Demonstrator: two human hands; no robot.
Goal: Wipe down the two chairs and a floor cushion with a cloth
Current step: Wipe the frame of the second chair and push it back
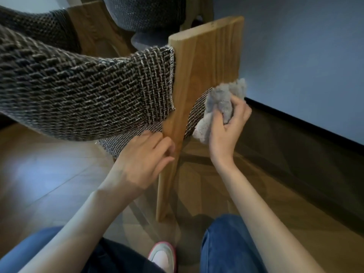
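Observation:
A chair with a dark woven fabric seat (78,91) and a flat wooden leg (204,62) fills the upper left and middle. My right hand (228,131) is shut on a bunched grey cloth (220,103), pressed against the woven fabric just right of the leg. My left hand (145,160) rests against the left edge of the same leg, fingers curled, under the seat fabric. A second chair (141,14) with grey fabric and a wooden frame stands behind. No floor cushion is in view.
The wooden floor (49,174) runs under the chair. A pale wall (305,56) with a dark skirting board (307,123) lies close on the right. My knees in blue jeans (226,245) and a pink-edged slipper (163,255) are at the bottom.

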